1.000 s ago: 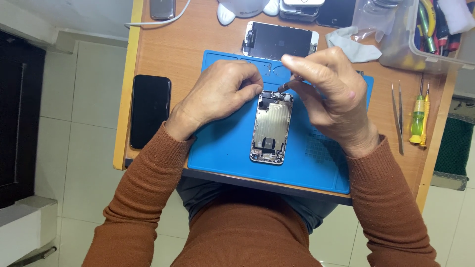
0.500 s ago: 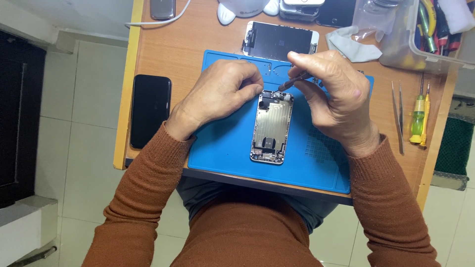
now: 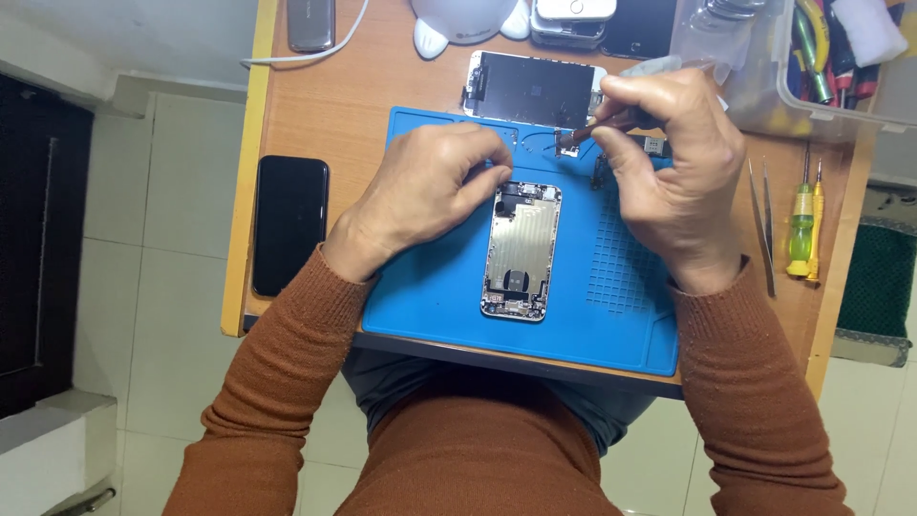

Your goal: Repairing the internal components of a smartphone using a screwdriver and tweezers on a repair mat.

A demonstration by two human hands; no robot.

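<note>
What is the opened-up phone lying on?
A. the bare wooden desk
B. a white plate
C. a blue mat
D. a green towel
C: the opened phone lies flat on the blue mat, which covers part of the wooden desk, with the left hand touching the phone's top end.

dark detached screen (image 3: 535,89) above mat, black phone (image 3: 289,223) left
</note>
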